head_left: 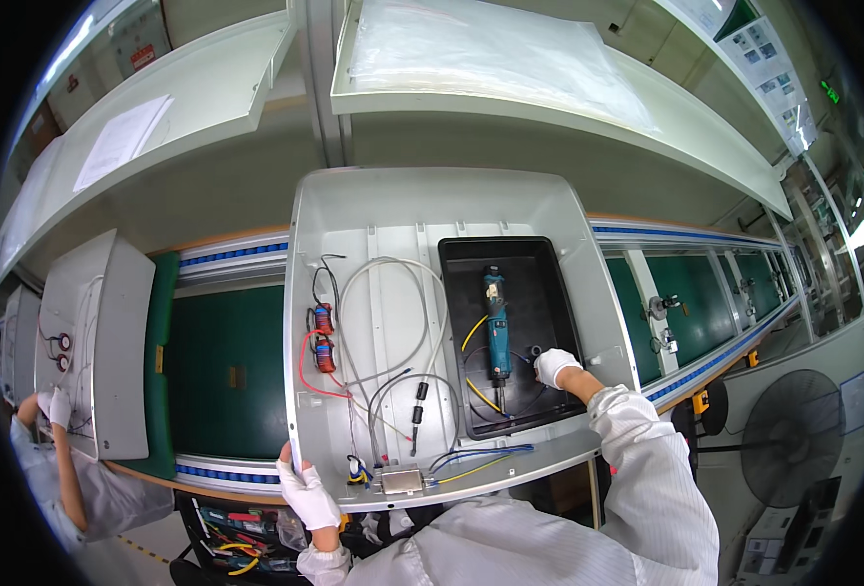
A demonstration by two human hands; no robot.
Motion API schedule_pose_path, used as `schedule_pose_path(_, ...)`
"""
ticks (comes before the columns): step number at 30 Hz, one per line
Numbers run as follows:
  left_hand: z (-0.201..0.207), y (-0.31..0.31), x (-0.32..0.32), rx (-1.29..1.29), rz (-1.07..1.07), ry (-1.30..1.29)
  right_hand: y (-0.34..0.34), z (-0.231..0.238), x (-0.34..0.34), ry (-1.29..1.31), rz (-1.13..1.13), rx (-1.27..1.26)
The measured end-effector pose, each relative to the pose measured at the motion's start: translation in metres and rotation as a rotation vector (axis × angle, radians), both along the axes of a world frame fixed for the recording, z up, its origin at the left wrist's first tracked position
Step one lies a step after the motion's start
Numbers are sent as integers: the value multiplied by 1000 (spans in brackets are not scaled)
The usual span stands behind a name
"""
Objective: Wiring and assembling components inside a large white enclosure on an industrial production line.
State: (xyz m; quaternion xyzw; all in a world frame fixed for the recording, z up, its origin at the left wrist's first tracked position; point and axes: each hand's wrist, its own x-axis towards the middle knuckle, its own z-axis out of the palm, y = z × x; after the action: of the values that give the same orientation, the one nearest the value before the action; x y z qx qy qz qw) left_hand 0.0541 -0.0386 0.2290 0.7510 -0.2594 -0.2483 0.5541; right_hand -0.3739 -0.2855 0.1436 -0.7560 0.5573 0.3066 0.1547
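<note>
A large light-grey metal enclosure (364, 200) lies open in front of me. My left hand (310, 496), in a white fingerless-tipped glove, grips its near left corner. Inside, on the right, rests a black plastic tray (459, 293) with a teal cordless screwdriver (497, 332) lying lengthwise in it. My right hand (555, 367), also gloved, reaches over the tray's right side with its fingers drawn together. At the fingertips is a small dark round piece (535, 351); its kind is unclear. Yellow and black wires (481, 391) lie beside the screwdriver.
Red-and-blue ring-shaped parts (324, 337), loose cables (393, 264) and a silver metal box (403, 481) sit in the enclosure. Rollers (232, 252) flank it. Another person's hands (56, 405) work at a second enclosure (115, 342). Below is a tool bin (242, 537).
</note>
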Motion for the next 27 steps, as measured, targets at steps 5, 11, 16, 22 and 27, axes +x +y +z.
schedule_pose_path(5,-3,0,1,-48,13,46,7,-2,6,47,11,-71)
schedule_pose_path(11,-8,3,3,-41,-8,17,18,-1,22,99,160,-138)
schedule_pose_path(16,-9,6,6,65,-42,-33,18,-6,31,150,241,-139)
schedule_pose_path(22,-6,6,6,77,-36,-91,12,-7,33,200,85,-178)
schedule_pose_path(27,-8,7,7,76,-21,-180,11,-11,29,185,80,-195)
